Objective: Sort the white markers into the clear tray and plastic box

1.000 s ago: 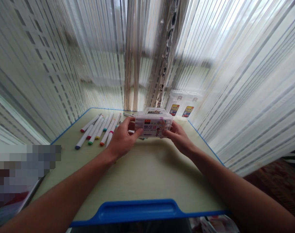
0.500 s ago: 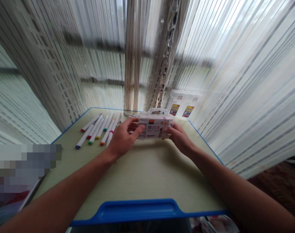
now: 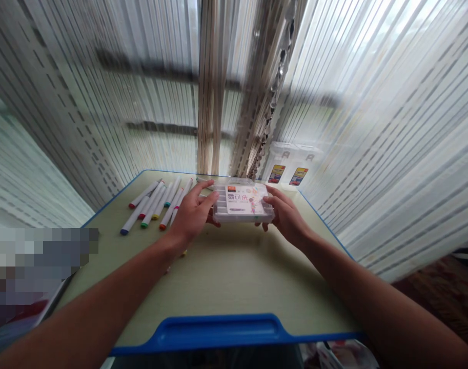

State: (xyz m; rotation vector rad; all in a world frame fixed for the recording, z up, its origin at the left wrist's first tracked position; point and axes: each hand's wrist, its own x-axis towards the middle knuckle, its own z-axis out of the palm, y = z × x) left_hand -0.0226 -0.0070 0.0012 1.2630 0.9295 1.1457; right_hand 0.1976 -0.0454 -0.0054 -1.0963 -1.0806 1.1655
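Between both hands, a clear plastic marker case (image 3: 243, 201) with a white printed label is held a little above the table, its handle at the far edge. My left hand (image 3: 194, 209) grips the left end, thumb on the front face and fingers behind. On the right end, my right hand (image 3: 288, 212) closes the same way, with some fingertips showing below the case. White markers (image 3: 151, 202) with coloured caps lie loosely to the left of my left hand. One or two marker ends peek out beside my left forearm.
The pale table (image 3: 234, 277) has a blue rim and a blue tray (image 3: 218, 330) along the near edge. Clear containers (image 3: 291, 164) with yellow labels stand at the back right. String curtains (image 3: 160, 102) hang around the far sides.
The case has tipped back, so its front face now slants upward and its handle leans away. Both hands have turned with it, keeping hold of its ends.
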